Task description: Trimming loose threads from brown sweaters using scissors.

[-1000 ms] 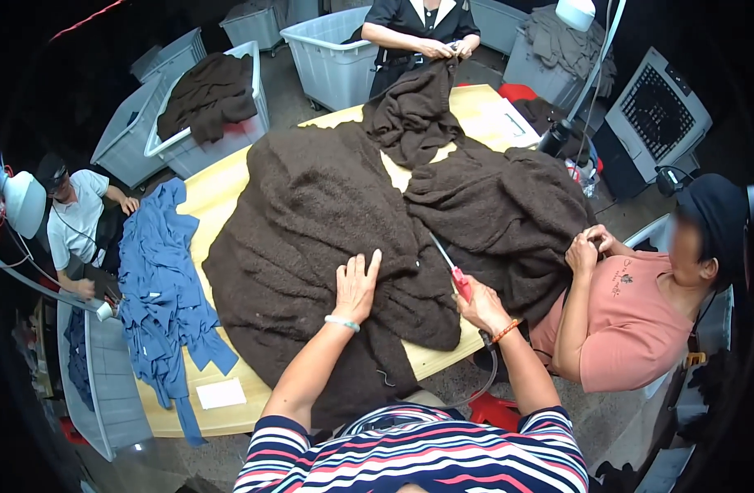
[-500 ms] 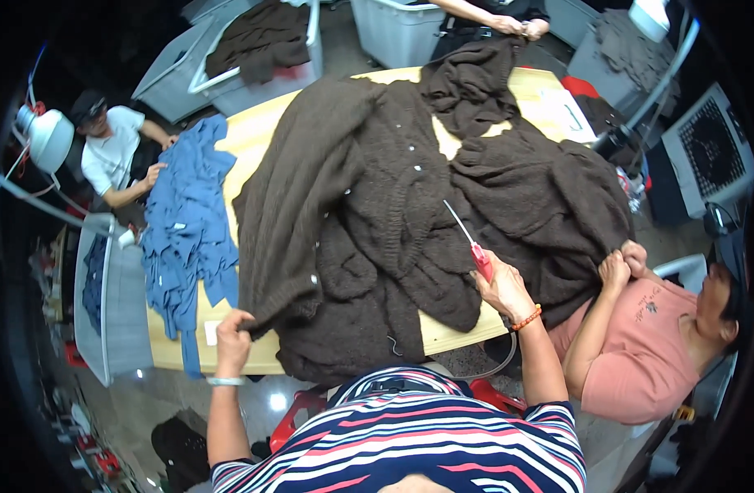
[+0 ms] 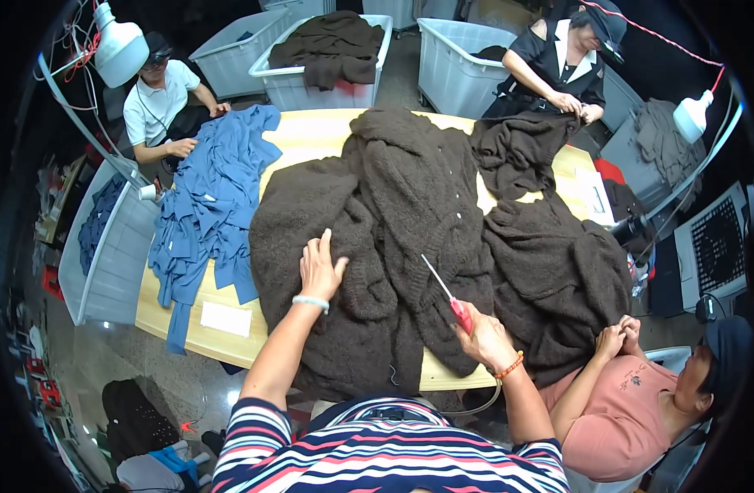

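Brown knit garment (image 3: 377,238) lies heaped across wooden table (image 3: 311,135). Left hand (image 3: 321,267) open, flat, pinning knit. Right hand (image 3: 485,337) grips red-handled tool (image 3: 444,289). Best: keep fabric taut, tip shallow, away from fingers.

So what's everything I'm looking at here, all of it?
brown knitted garments: a heap, dark brown, spread over the table's middle and right
blue garments: a pile, blue, on the table's left end
table: one, pale wood, under all the clothes
white label: one, white, near the table's front left edge
plastic bins: several, pale grey, behind and left of the table; one holds brown knitwear
lamps: two, white, upper left and upper right
fan: one, grey, far right
co-workers: three, seated or standing around the table
red-handled tool: one, thin metal tip, in the right hand
left hand: flat on the brown knit
right hand: closed on the tool
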Tool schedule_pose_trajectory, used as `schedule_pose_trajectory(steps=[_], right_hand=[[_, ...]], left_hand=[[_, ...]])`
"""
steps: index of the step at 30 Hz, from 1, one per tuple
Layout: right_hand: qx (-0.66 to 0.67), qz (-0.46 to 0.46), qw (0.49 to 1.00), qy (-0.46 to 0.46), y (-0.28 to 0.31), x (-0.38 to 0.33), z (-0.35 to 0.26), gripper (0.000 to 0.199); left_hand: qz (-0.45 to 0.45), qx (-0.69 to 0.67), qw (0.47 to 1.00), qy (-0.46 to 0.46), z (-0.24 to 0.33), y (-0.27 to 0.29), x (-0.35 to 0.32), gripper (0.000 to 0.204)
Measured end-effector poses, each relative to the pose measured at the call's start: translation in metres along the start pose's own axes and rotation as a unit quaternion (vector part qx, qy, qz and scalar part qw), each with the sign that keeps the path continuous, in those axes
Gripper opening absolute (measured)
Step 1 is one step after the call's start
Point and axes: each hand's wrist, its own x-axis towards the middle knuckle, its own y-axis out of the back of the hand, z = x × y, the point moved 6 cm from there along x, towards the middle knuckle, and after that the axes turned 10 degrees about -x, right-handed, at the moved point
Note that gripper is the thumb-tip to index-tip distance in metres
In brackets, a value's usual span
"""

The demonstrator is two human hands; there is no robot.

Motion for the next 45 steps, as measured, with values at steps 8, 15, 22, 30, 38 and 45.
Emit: schedule_pose_trajectory(steps=[8,15,22,30,38,45], right_hand=[[-0.019,0.009,0.999,0.025,-0.009,-0.001,-0.033,0.042],[-0.094,-0.09,0.985,0.112,-0.045,0.021,-0.104,0.029],[-0.126,0.03,0.987,0.098,-0.05,0.063,-0.129,0.023],[-0.051,-0.031,0.996,0.064,-0.058,0.056,-0.132,0.024],[-0.012,0.061,0.998,-0.019,-0.053,0.039,-0.119,0.025],[-0.027,0.024,0.997,-0.066,-0.057,0.048,-0.134,0.024]], left_hand=[[-0.074,-0.626,0.747,0.212,-0.096,-0.049,0.017,0.02],[-0.094,-0.668,0.697,0.243,-0.131,-0.085,0.004,0.019],[-0.095,-0.648,0.706,0.269,-0.123,-0.093,-0.001,0.021],[-0.085,-0.574,0.788,0.206,-0.134,-0.069,0.011,0.028],[-0.072,-0.07,0.992,-0.073,-0.004,0.007,0.066,0.08],[-0.166,-0.416,0.894,0.003,-0.075,-0.046,0.079,0.015]])
